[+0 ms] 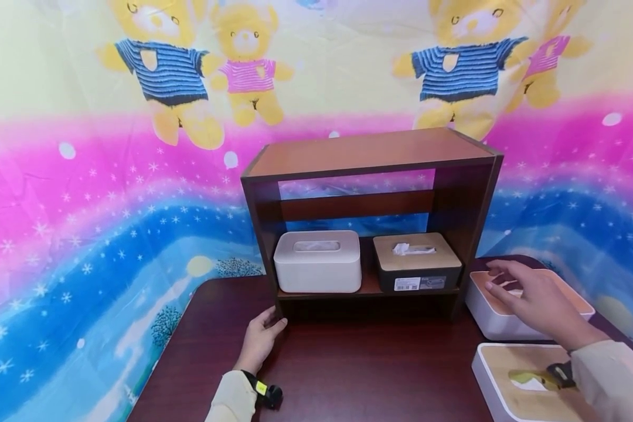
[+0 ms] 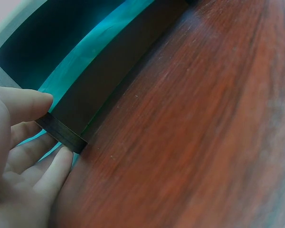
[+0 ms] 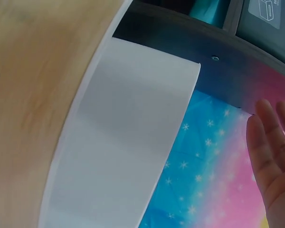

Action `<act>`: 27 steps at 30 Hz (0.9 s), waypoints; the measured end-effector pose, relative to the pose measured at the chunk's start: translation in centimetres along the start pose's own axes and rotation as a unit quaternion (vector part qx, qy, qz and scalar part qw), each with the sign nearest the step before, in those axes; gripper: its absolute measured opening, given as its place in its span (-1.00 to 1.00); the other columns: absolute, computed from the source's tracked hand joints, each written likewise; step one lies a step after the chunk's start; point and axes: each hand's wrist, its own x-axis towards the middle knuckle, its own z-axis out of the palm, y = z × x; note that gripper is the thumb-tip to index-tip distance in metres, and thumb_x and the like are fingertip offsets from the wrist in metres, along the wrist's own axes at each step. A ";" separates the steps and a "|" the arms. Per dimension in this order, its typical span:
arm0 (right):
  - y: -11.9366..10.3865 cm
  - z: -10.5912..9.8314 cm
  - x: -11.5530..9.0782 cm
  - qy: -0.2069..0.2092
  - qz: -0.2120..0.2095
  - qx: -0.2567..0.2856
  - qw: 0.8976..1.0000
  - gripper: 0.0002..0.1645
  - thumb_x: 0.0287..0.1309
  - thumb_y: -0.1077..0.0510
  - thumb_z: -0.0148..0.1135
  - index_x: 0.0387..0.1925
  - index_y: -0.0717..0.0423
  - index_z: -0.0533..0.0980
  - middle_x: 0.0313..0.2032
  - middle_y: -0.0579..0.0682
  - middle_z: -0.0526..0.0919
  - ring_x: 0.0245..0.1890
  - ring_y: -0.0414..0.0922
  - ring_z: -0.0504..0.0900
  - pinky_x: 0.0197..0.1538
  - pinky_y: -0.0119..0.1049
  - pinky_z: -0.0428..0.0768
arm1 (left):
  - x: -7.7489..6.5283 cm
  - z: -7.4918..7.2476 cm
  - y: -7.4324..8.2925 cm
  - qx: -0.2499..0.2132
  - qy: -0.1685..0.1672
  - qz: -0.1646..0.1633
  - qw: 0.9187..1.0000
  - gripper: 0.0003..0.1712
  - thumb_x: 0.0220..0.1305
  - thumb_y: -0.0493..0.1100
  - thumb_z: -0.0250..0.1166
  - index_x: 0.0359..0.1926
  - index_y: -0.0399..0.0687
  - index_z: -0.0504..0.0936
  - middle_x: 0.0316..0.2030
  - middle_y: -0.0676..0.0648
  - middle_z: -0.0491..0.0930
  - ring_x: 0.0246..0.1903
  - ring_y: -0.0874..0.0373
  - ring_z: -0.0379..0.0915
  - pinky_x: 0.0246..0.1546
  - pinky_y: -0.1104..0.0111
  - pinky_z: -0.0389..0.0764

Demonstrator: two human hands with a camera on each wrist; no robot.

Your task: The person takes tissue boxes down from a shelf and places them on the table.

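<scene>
My left hand (image 1: 261, 341) is at the lower front corner of a brown wooden shelf (image 1: 371, 164). In the left wrist view, thumb and fingers lie on both sides of the shelf's side panel (image 2: 66, 133), pinching its edge near the tabletop. My right hand (image 1: 540, 299) hovers over a white tissue box with an orange-tan lid (image 1: 569, 287), partly hiding it; its fingers (image 3: 270, 142) look loosely extended in the right wrist view, holding nothing. Nearer, below the right forearm, sits another white tissue box with a light wooden lid (image 1: 498, 366).
Inside the shelf stand a white tissue box (image 1: 316, 266) on the left and a dark tissue box with a wooden lid (image 1: 417, 252) on the right. The dark red table (image 1: 374, 363) extends in front. A printed teddy-bear cloth (image 1: 111, 176) hangs behind and around it.
</scene>
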 end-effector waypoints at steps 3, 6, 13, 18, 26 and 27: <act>-0.1 0.1 0.3 -0.008 0.020 0.011 1.000 -0.42 0.04 -0.08 0.21 0.09 0.02 0.34 -0.17 -0.07 0.54 -0.28 -0.14 0.55 -0.31 -0.37 0.55 | 0.0 0.0 0.0 0.001 -0.001 0.000 1.000 -0.37 0.08 -0.12 0.28 0.18 -0.18 0.35 0.07 -0.16 0.41 0.06 -0.03 0.32 -0.04 0.16 0.42; -0.4 0.2 0.8 -0.019 0.050 0.040 0.998 -0.33 0.06 -0.12 0.17 0.17 0.03 0.26 -0.12 -0.01 0.50 -0.21 -0.04 0.53 -0.27 -0.31 0.56 | 0.0 -0.1 0.0 0.000 0.000 0.000 1.000 -0.37 0.07 -0.11 0.29 0.18 -0.17 0.36 0.08 -0.15 0.41 0.06 -0.02 0.32 -0.04 0.17 0.42; -0.8 0.8 1.7 -0.014 0.098 0.102 0.990 -0.20 0.09 -0.15 0.12 0.31 -0.09 0.07 0.03 0.05 0.42 -0.07 0.03 0.48 -0.20 -0.55 0.47 | -0.1 -0.2 0.1 0.001 0.000 0.004 1.000 -0.37 0.08 -0.12 0.28 0.18 -0.20 0.35 0.08 -0.17 0.40 0.06 -0.05 0.32 -0.06 0.17 0.43; -0.9 1.3 2.0 -0.008 0.116 0.133 0.984 -0.17 0.09 -0.16 0.11 0.33 -0.23 -0.02 0.12 0.13 0.36 0.01 0.09 0.43 -0.20 -0.53 0.48 | -0.2 -0.1 0.2 0.001 -0.004 -0.003 1.000 -0.36 0.08 -0.12 0.28 0.19 -0.21 0.34 0.09 -0.19 0.39 0.06 -0.05 0.31 -0.06 0.18 0.43; -1.1 1.6 2.6 -0.002 0.137 0.140 0.981 -0.14 0.11 -0.20 0.06 0.35 -0.08 -0.04 0.17 0.18 0.29 0.05 0.15 0.37 -0.10 -0.07 0.46 | -0.2 -0.1 0.3 0.006 -0.005 0.000 1.000 -0.36 0.09 -0.09 0.28 0.19 -0.20 0.34 0.09 -0.19 0.39 0.07 -0.04 0.30 -0.05 0.19 0.42; -1.1 1.6 2.7 0.000 0.138 0.141 0.980 -0.14 0.11 -0.20 0.05 0.35 -0.07 -0.04 0.17 0.19 0.28 0.06 0.16 0.36 -0.09 0.02 0.41 | -0.2 -0.1 0.3 0.007 -0.005 0.002 1.000 -0.35 0.08 -0.09 0.28 0.19 -0.20 0.34 0.09 -0.19 0.39 0.07 -0.05 0.30 -0.05 0.18 0.42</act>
